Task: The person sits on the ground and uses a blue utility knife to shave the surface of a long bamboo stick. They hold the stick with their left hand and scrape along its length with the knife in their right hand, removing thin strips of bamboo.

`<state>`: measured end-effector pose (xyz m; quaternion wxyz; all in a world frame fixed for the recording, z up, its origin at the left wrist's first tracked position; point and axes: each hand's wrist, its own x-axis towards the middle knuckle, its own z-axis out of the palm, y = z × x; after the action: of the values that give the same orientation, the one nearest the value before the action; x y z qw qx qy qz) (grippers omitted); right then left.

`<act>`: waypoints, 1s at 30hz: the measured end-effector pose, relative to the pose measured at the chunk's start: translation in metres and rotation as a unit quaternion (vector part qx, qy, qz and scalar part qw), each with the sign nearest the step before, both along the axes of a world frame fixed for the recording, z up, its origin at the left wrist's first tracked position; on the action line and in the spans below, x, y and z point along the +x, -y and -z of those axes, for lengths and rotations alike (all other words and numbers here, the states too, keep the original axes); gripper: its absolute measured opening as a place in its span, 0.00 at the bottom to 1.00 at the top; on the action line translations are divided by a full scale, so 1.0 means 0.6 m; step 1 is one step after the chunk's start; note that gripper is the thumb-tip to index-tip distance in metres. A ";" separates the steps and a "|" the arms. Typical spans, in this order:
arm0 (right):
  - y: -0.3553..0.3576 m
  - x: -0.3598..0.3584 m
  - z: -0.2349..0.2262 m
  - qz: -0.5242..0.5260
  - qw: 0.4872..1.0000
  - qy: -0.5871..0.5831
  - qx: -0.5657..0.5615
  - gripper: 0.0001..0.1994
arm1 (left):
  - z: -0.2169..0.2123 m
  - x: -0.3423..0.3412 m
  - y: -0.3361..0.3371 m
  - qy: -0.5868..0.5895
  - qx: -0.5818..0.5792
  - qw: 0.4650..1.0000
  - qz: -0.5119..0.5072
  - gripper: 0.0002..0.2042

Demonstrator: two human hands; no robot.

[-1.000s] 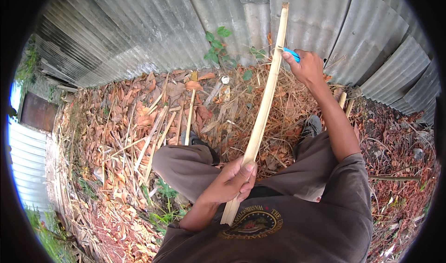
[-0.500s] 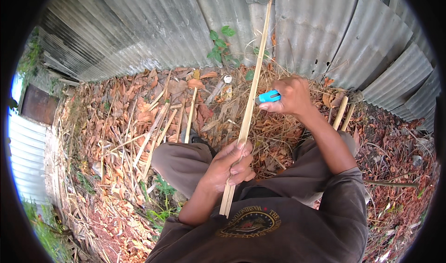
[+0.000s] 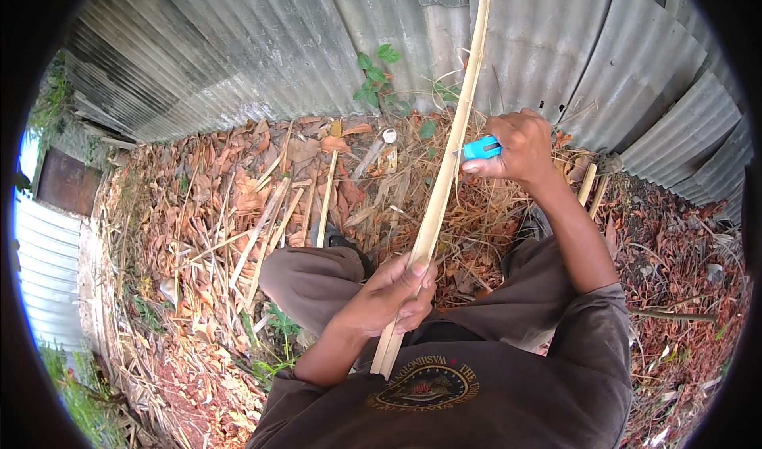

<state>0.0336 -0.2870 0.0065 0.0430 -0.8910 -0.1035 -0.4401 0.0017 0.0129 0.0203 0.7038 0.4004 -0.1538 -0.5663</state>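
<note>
A long, pale split bamboo strip [image 3: 454, 149] slants up and away from my lap, its far end in front of the metal fence. My left hand [image 3: 399, 290] is wrapped round the strip near its lower end, with the thumb on top. My right hand [image 3: 520, 149] grips a blue-handled cutter knife [image 3: 482, 149] at the right side of the strip, about its middle. The knife's tip meets the strip's right edge; most of the blade is hard to see. A thin sliver hangs along that edge just below the knife.
A grey corrugated metal fence [image 3: 262, 52] rises close ahead. Several loose bamboo strips [image 3: 260, 235] lie on dry leaves at left. More bamboo pieces [image 3: 587, 184] lie beyond my right knee. A small green plant [image 3: 373, 80] grows at the fence's foot.
The bamboo strip's far end has swung right and the strip has turned to show a broader face. My right hand with the cutter knife has shifted slightly right and toward me.
</note>
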 end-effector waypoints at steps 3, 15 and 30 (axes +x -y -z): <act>0.014 0.013 -0.003 -0.003 1.000 0.012 0.005 0.36 | -0.012 0.008 0.008 0.037 0.030 0.999 0.003 0.15; 0.106 0.085 -0.010 0.197 0.942 -0.162 0.220 0.39 | 0.000 -0.002 0.007 0.017 0.039 0.999 0.016 0.15; 0.485 -0.096 0.232 0.519 0.716 -0.176 0.433 0.56 | 0.054 -0.037 -0.141 0.181 0.272 0.945 0.022 0.12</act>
<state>-0.0237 -0.5780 -0.1326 0.2069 -0.7501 0.5863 -0.2251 -0.0203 0.0975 -0.0118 0.5154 0.6693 -0.1273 -0.5197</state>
